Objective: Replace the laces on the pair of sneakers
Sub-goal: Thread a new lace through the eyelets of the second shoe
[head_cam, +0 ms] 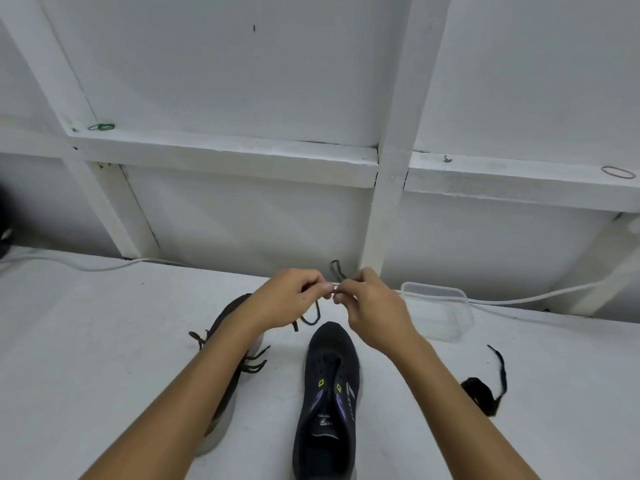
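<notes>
Hands meet over a white table [104, 341], each pinching part of a dark lace [313, 315] above an unlaced black sneaker [329, 393].

Left hand [291, 299] and right hand [367, 306] hold the lace with curled fingertips almost touching, a loop dangling beneath them. A second sneaker [225, 341], laced, lies partly under the left forearm. Another dark lace bundle [481, 393] rests at right, near a clear plastic container [440, 310] and a white cable [519, 299].
</notes>
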The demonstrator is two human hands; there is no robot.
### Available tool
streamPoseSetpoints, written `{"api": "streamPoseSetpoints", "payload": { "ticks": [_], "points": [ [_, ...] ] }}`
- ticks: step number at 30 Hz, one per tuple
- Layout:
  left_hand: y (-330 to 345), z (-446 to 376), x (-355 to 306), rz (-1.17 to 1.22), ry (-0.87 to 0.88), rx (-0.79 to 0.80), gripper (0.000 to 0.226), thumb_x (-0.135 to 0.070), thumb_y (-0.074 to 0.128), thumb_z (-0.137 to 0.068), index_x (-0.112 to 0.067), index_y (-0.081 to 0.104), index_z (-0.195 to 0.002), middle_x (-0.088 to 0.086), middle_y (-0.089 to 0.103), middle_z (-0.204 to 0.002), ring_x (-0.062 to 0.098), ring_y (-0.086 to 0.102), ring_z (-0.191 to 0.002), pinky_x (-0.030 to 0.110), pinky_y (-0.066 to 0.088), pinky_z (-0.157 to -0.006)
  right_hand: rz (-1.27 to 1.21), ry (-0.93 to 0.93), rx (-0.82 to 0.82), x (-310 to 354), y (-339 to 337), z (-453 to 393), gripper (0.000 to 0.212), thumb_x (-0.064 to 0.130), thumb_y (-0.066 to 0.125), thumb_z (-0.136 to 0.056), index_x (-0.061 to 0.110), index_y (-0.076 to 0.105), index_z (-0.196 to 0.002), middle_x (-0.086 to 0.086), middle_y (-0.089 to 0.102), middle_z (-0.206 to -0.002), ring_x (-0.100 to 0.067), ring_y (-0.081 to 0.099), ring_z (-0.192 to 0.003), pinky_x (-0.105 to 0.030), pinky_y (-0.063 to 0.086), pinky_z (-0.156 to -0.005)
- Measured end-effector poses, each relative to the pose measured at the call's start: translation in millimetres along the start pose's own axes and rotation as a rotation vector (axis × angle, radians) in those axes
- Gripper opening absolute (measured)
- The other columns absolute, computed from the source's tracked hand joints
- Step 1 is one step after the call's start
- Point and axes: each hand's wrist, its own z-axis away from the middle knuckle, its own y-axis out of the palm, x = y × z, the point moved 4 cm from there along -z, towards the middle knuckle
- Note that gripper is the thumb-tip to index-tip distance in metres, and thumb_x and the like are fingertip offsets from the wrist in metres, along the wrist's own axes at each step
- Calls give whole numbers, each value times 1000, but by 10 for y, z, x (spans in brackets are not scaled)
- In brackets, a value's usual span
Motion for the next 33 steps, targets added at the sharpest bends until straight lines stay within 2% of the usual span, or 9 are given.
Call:
{"api": "streamPoseSetpoints", "payload": {
  "ticks": [3, 6, 10, 13, 20, 23, 25, 29, 33],
  "points": [
    [-169, 66, 224, -50, -43, -14, 29, -46, 54, -100, -29, 70, -83, -8, 42, -58, 8, 37, -52, 21, 33, -51, 20, 190, -77, -387, -96, -33, 21, 28, 50, -103, 23, 70, -105, -1, 55, -108, -29, 61, -95, -32, 35, -67],
    [-305, 151, 464, -83, -91, -80, 29, -44, 54, -100, -29, 72, -82, -2, 49, -61, 8, 40, -54, 27, 33, -57, 121, 344, 27, -668, -157, 36, 26, 38, 55, -101, 25, 70, -119, -4, 52, -124, -30, 62, -100, -31, 38, -72],
    [-109, 132, 279, -29, -69, -64, 28, -41, 55, -100, -29, 71, -81, -12, 48, -54, 6, 38, -51, 20, 31, -51, 63, 119, 47, -190, -90, 130, 54, 55, 63, -92, 37, 52, -142, 0, 41, -135, -25, 62, -105, -33, 45, -83],
    [58, 70, 71, -1, -19, -16, 28, -39, 54, -101, -27, 68, -79, -12, 49, -57, 6, 39, -53, 22, 32, -52, 63, -63, 39, 127, 49, 77, 29, 44, 56, -100, 33, 66, -126, 1, 45, -127, -28, 63, -94, -31, 39, -70],
    [-256, 197, 497, -109, -120, -80, 29, -43, 55, -100, -27, 73, -83, -12, 57, -62, 6, 45, -56, 23, 36, -58, 145, 341, -26, -738, -92, 11, 25, 28, 50, -103, 18, 73, -108, -6, 52, -122, -35, 63, -97, -34, 40, -70],
    [-168, 191, 498, -70, -134, -82, 29, -42, 54, -100, -28, 72, -83, -11, 64, -73, 10, 53, -64, 31, 43, -65, 156, 259, 78, -562, -49, 77, 36, 42, 59, -99, 25, 62, -131, -4, 45, -136, -32, 62, -106, -35, 45, -78],
    [-20, 151, 326, -53, -104, -45, 29, -42, 54, -101, -27, 71, -82, -16, 59, -64, 7, 46, -56, 28, 41, -59, 127, 105, 120, -228, 36, 83, 53, 52, 62, -95, 33, 50, -143, -1, 39, -141, -29, 61, -111, -35, 47, -84],
    [78, 83, 151, 21, -63, 4, 27, -42, 54, -100, -32, 69, -80, -8, 46, -59, 11, 41, -54, 29, 42, -52, 72, -76, 62, 45, 183, 47, 25, 39, 53, -102, 28, 69, -118, 2, 47, -131, -28, 63, -94, -32, 39, -69],
    [-181, 178, 419, -63, -92, -31, 27, -45, 55, -99, -33, 72, -83, -9, 49, -60, 7, 41, -54, 27, 36, -59, 65, 250, -20, -548, 80, -16, 22, 25, 50, -102, 18, 71, -105, -5, 53, -122, -34, 63, -96, -34, 40, -71]
  ]
}}
